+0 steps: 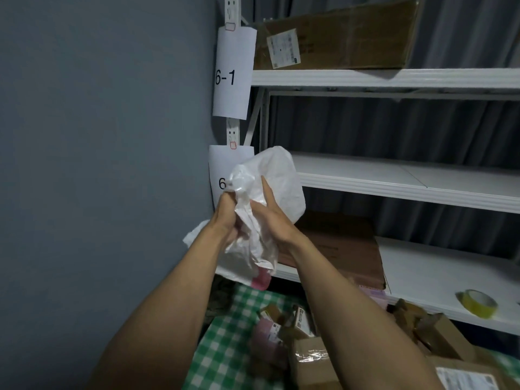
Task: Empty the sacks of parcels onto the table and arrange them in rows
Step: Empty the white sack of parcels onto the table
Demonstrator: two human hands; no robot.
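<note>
Head view, itemised. Sack (277, 181), white, one: raised before the shelving (394, 77), above the table (222, 350) with its green check cloth. Left hand (225, 220) clenched round its crumpled part. Right hand (271, 220) lay against it, index finger straight; grasp could not be told. Pink parcel (261, 280), one, showed at the sack's lower end. Brown boxes (309, 358) were heaped on the table, number unclear. Flat cartons (337, 38), two, lay on the shelves. Tape roll (478, 304), one.

Crumpled white sack (281, 178) aloft (parcels (306, 358) heaped on table (225, 347))
</note>
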